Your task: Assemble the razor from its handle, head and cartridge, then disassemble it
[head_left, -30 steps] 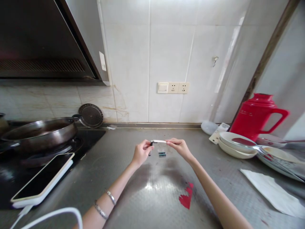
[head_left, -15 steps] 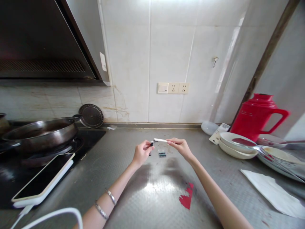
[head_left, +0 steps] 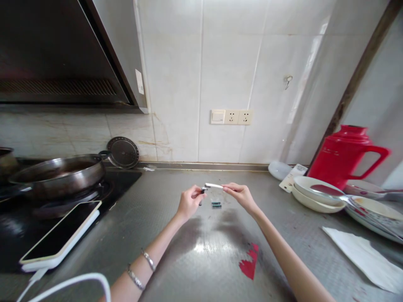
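Over the middle of the metal counter (head_left: 151, 209), my left hand (head_left: 189, 202) pinches a small black object with a silvery top (head_left: 203, 191). My right hand (head_left: 239, 196) has its fingers closed on the right end of a slim white stick (head_left: 214, 186). The stick's left end is close to the top of the black object; whether they touch is too small to tell. Below and between the hands, a small clear case with dark green strips (head_left: 216, 204) lies on the counter. A torn red piece (head_left: 251, 263) rests nearer, by my right forearm.
On the left are a steel pan (head_left: 59, 176) on the black hob, a phone (head_left: 61, 235) and a white cable (head_left: 82, 277). The right side holds a red jug (head_left: 343, 155), stacked bowls (head_left: 315, 199), a plate (head_left: 378, 214) and a white paper sheet (head_left: 362, 256).
The whole view has shifted slightly, so things appear a little farther right. Both hands keep their holds, and the stick and black object remain close together.
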`<state>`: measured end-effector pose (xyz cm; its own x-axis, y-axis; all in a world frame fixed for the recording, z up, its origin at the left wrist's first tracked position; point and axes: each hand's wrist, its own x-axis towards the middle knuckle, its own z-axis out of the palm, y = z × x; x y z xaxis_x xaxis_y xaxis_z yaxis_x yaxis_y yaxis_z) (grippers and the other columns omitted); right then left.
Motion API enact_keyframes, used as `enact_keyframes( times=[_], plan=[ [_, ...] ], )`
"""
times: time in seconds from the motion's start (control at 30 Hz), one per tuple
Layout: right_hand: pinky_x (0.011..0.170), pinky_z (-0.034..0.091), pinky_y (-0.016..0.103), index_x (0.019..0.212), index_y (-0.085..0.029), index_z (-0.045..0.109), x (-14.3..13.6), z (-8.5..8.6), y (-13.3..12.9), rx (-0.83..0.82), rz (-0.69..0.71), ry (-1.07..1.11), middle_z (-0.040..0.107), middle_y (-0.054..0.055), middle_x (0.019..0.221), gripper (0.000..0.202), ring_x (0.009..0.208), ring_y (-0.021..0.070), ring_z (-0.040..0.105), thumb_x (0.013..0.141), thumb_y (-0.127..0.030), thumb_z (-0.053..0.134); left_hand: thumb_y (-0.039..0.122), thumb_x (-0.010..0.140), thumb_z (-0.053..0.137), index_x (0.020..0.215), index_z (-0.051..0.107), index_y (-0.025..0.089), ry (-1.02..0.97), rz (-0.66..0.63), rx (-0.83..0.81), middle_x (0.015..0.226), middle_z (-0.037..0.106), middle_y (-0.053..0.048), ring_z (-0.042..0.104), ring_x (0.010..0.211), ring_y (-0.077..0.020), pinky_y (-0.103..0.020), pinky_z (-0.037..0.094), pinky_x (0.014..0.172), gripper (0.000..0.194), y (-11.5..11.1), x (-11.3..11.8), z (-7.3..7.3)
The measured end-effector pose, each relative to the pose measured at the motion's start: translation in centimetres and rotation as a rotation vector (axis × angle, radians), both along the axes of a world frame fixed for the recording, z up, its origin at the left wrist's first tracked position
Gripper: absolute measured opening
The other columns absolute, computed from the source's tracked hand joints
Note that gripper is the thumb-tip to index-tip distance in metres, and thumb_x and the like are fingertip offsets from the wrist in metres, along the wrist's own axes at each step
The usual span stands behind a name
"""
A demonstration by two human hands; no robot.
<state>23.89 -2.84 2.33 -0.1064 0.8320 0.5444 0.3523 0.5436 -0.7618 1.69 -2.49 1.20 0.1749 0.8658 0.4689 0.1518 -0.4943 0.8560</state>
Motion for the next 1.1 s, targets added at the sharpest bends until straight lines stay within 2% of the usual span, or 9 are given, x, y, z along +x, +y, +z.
enact_keyframes(
  times=[0.13,0.3,0.47,0.67,0.9,1.1],
  plan=[
    [0.068,0.046,0.03,0.083,-0.022,0.073,0.2,0.1,0.0,0.003,-0.04,0.023,0.07,0.006,0.083,0.024,0.077,0.0205,0.061,0.073,-0.041,0.062,0.027,0.071,0.062,0.074,0.056,0.016,-0.01,-0.009,0.006,0.073,0.068,-0.003,0.066,0.071,-0.0161,-0.022,0.049,0.064,0.013,-0.1,0.1,0.0],
    [0.068,0.046,0.029,0.084,-0.021,0.073,-0.1,0.7,-0.4,0.022,0.041,0.015,0.069,0.006,0.083,0.023,0.078,0.0196,0.061,0.074,-0.039,0.062,0.026,0.07,0.063,0.073,0.056,0.016,-0.006,-0.008,0.006,0.072,0.067,-0.003,0.065,0.07,-0.0163,-0.023,0.049,0.063,0.012,-0.2,0.1,0.0],
    [0.068,0.045,0.029,0.085,-0.022,0.073,0.2,0.8,-0.3,0.032,-0.027,-0.003,0.069,0.006,0.082,0.024,0.076,0.0195,0.06,0.074,-0.04,0.062,0.026,0.07,0.063,0.072,0.056,0.017,0.011,-0.001,0.009,0.072,0.067,-0.003,0.065,0.07,-0.0163,-0.022,0.049,0.062,0.012,-0.3,0.2,0.0],
    [0.066,0.046,0.027,0.087,-0.021,0.073,-0.1,1.4,-0.8,0.048,0.043,-0.03,0.068,0.006,0.081,0.025,0.075,0.0179,0.06,0.075,-0.04,0.061,0.026,0.07,0.063,0.073,0.056,0.016,0.002,-0.005,0.015,0.072,0.068,-0.003,0.065,0.07,-0.0159,-0.022,0.049,0.064,0.012,0.1,0.1,-0.3],
    [0.068,0.045,0.027,0.088,-0.02,0.073,0.2,1.1,-0.5,0.055,-0.025,-0.049,0.068,0.006,0.081,0.026,0.075,0.0176,0.06,0.076,-0.04,0.061,0.025,0.069,0.064,0.073,0.056,0.016,0.032,0.004,0.008,0.072,0.068,-0.003,0.065,0.07,-0.0163,-0.022,0.048,0.063,0.012,0.2,0.2,-0.6],
    [0.067,0.045,0.027,0.088,-0.02,0.072,0.2,1.3,-0.5,0.053,0.029,-0.063,0.069,0.007,0.082,0.026,0.075,0.0178,0.06,0.075,-0.04,0.061,0.024,0.068,0.064,0.072,0.055,0.016,0.014,0.007,0.012,0.07,0.067,-0.003,0.065,0.068,-0.0162,-0.022,0.048,0.062,0.012,0.0,0.1,-0.2]
  ],
)
